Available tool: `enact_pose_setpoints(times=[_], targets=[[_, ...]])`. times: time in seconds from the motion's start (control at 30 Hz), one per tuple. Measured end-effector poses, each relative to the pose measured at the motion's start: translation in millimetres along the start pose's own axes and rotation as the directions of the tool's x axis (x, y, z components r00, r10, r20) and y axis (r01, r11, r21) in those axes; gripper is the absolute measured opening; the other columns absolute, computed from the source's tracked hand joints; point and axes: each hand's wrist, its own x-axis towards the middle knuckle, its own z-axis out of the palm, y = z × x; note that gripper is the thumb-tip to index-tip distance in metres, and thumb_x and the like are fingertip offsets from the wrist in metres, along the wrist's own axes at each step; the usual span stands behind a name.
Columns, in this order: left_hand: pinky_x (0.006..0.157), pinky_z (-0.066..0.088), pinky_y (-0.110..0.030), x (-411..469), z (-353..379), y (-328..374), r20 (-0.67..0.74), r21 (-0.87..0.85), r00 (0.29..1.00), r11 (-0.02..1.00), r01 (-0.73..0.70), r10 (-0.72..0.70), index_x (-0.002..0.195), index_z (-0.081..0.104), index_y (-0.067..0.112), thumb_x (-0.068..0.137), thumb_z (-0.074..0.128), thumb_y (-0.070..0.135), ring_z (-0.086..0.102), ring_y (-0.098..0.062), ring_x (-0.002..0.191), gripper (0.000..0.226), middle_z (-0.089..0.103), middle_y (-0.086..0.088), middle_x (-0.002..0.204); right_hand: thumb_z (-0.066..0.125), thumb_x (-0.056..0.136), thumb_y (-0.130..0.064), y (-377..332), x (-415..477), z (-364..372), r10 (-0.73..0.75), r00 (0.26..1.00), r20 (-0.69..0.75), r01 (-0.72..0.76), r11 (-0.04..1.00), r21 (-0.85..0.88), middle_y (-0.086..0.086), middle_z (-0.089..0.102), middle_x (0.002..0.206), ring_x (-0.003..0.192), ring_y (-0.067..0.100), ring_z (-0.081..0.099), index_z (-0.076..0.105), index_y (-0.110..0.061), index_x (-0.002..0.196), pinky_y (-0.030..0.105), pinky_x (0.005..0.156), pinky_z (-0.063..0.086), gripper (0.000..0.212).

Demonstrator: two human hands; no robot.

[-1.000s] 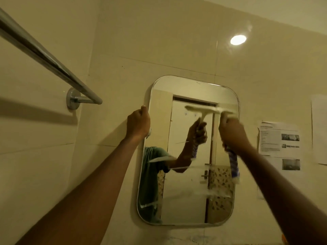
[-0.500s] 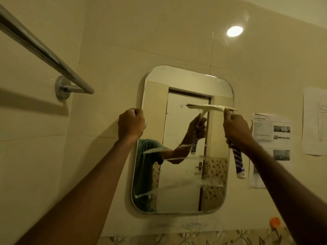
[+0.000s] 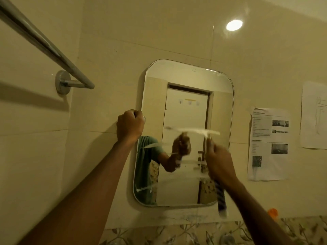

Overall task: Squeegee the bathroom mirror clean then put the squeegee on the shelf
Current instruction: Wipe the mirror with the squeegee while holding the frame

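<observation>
Squeegee: pale blade level across the mirror at about mid-height, motion-blurred. The right hand is clamped round its handle just below the blade, with the blue-and-white striped end sticking out under the wrist. The left hand is a fist against the mirror's left rim; I can't tell if it actually grips the rim. The hands are well apart. Versus 0.5 s ago, the blade is lower and further in from the right rim, the right hand is now over the glass, and the left hand is unchanged. Wet streaks sit in the lower half of the glass. Room: beige tiled wall, chrome towel bar upper left, two paper sheets taped at the right, leaf-pattern border tile below.
</observation>
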Motion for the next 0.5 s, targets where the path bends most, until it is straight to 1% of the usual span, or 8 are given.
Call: enact_pose_setpoints(times=[0.07, 0.13, 0.2, 0.23, 0.3, 0.37, 0.43, 0.5], targets=[[0.057, 0.042, -0.023, 0.7, -1.2, 0.4, 0.01, 0.01, 1.0, 1.0, 0.003, -0.003, 0.069, 0.055, 0.012, 0.096, 0.042, 0.019, 0.042, 0.0, 0.055, 0.03, 0.046, 0.011, 0.059, 0.028, 0.103, -0.039, -36.6, 33.9, 1.6, -0.072, 0.997, -0.028, 0.072, 0.997, -0.018, 0.002, 0.049, 0.055, 0.041, 0.012, 0.044, 0.052, -0.014, 0.067, 0.022, 0.041, 0.039, 0.051], [0.064, 0.047, -0.027, 2.0, -2.5, 0.3, 0.032, 0.014, 0.999, 1.0, 0.01, -0.011, 0.07, 0.056, 0.012, 0.096, 0.042, 0.02, 0.046, -0.005, 0.056, 0.03, 0.046, 0.012, 0.059, 0.027, 0.104, -0.038, -55.6, 44.0, 13.1, -0.088, 0.996, -0.015, 0.088, 0.996, -0.023, -0.002, 0.05, 0.054, 0.039, 0.008, 0.044, 0.049, -0.017, 0.066, 0.018, 0.039, 0.037, 0.048], [0.072, 0.051, -0.032, 4.0, -3.7, -0.2, 0.047, 0.014, 0.998, 0.999, 0.028, -0.029, 0.071, 0.057, 0.012, 0.096, 0.042, 0.02, 0.053, -0.017, 0.064, 0.03, 0.047, 0.011, 0.06, 0.027, 0.103, -0.038, -47.4, 23.8, 32.4, -0.062, 0.998, 0.023, 0.062, 0.997, -0.043, -0.004, 0.05, 0.054, 0.04, 0.005, 0.045, 0.05, -0.019, 0.067, 0.018, 0.041, 0.038, 0.047], [0.074, 0.053, -0.035, 5.2, -3.5, -1.3, 0.052, 0.013, 0.998, 0.999, 0.037, -0.038, 0.071, 0.057, 0.012, 0.095, 0.042, 0.021, 0.056, -0.022, 0.07, 0.03, 0.049, 0.008, 0.061, 0.028, 0.103, -0.038, -36.0, 3.1, 43.4, -0.045, 0.998, 0.036, 0.047, 0.998, -0.051, -0.005, 0.05, 0.053, 0.04, 0.003, 0.045, 0.051, -0.02, 0.066, 0.016, 0.041, 0.037, 0.047], [0.076, 0.056, -0.042, 6.5, -3.4, -3.5, 0.056, 0.012, 0.997, 0.999, 0.049, -0.049, 0.072, 0.06, 0.008, 0.095, 0.042, 0.022, 0.059, -0.028, 0.075, 0.032, 0.054, -0.002, 0.065, 0.031, 0.102, -0.036, -11.4, -47.2, 64.0, 0.026, 0.998, 0.052, -0.023, 0.998, -0.062, -0.007, 0.049, 0.051, 0.038, 0.001, 0.047, 0.051, -0.022, 0.063, 0.01, 0.038, 0.032, 0.045], [0.077, 0.057, -0.045, 5.6, -4.2, -5.0, 0.064, 0.018, 0.996, 0.998, 0.054, -0.055, 0.079, 0.065, 0.003, 0.095, 0.042, 0.023, 0.06, -0.029, 0.076, 0.034, 0.059, -0.008, 0.072, 0.029, 0.102, -0.036, 6.9, -90.1, 77.6, 0.118, 0.987, 0.105, -0.105, 0.987, -0.122, -0.007, 0.049, 0.051, 0.04, 0.0, 0.049, 0.051, -0.024, 0.062, 0.011, 0.038, 0.031, 0.047], [0.077, 0.058, -0.046, 3.7, -5.9, -6.2, 0.084, 0.034, 0.995, 0.998, 0.049, -0.052, 0.083, 0.067, 0.001, 0.094, 0.041, 0.024, 0.061, -0.029, 0.076, 0.036, 0.06, -0.01, 0.075, 0.027, 0.102, -0.038, 12.8, -106.7, 80.1, 0.183, 0.969, 0.166, -0.154, 0.972, -0.177, -0.007, 0.051, 0.054, 0.044, 0.002, 0.046, 0.052, -0.024, 0.064, 0.013, 0.043, 0.031, 0.048], [0.076, 0.057, -0.045, 1.0, -8.3, -6.5, 0.105, 0.059, 0.993, 0.997, 0.045, -0.051, 0.081, 0.066, 0.001, 0.094, 0.04, 0.024, 0.057, -0.025, 0.07, 0.036, 0.058, -0.008, 0.071, 0.028, 0.103, -0.037, 2.0, -94.4, 70.5, 0.153, 0.978, 0.145, -0.137, 0.984, -0.117, -0.004, 0.05, 0.053, 0.044, 0.005, 0.043, 0.052, -0.02, 0.062, 0.019, 0.044, 0.036, 0.05]])
